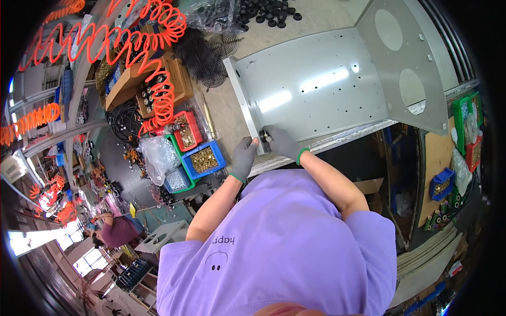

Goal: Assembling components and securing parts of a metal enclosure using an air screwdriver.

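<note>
A large grey sheet-metal panel (316,84) with round cut-outs lies on the workbench, one flange folded up at the right. Both my hands wear grey gloves. My left hand (244,156) presses against the outer face of the panel's near corner flange, fingers closed on its edge. My right hand (280,141) rests on the inner side of the same corner, fingers pinched on a small black round part (263,136) at the flange.
Blue bins (204,160) and a red bin (186,131) of brass fittings stand left of the panel, beside a clear bag (158,155). Orange coiled hose (158,63) hangs above. Black wire fan guards (203,55) and black rubber parts (266,13) lie behind. Another person (118,229) works far left.
</note>
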### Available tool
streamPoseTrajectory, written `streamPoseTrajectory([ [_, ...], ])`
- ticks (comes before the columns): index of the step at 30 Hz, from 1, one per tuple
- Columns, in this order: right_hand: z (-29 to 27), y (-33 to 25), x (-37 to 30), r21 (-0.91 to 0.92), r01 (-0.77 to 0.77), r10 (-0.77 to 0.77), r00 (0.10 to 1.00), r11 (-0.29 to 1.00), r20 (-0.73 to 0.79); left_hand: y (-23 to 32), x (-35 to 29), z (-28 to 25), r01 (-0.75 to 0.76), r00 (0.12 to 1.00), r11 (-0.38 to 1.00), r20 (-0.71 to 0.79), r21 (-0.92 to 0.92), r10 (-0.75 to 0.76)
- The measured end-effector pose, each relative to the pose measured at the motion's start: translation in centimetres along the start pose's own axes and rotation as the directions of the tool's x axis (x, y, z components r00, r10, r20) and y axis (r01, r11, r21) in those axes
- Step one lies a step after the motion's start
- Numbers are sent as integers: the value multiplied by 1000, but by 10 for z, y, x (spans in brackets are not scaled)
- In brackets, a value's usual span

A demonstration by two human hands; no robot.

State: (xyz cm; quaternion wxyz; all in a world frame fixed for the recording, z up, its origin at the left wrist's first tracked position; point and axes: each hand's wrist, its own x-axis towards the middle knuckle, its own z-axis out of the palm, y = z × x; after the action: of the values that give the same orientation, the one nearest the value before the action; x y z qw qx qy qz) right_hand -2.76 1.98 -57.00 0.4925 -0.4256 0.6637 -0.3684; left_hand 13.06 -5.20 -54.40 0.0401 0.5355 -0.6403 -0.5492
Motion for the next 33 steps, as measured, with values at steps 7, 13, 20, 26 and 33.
streamPoseTrajectory([
  [7,0,5,-8,151,54,-33,990,987,-138,-11,5,0,-34,999,998,2,-44,34],
  [13,-4,6,-10,265,23,14,990,964,-138,-13,5,3,-26,1000,989,-8,-146,25],
  [20,-4,13,-7,249,91,-53,987,964,-154,-10,8,-4,11,997,996,71,-93,-4],
  [26,-4,12,0,397,-104,142,987,912,-68,3,2,-2,0,998,995,56,-100,6],
  [33,-5,11,10,-22,3,-4,1000,1000,-23,13,-2,-3,25,995,999,96,-34,-22],
])
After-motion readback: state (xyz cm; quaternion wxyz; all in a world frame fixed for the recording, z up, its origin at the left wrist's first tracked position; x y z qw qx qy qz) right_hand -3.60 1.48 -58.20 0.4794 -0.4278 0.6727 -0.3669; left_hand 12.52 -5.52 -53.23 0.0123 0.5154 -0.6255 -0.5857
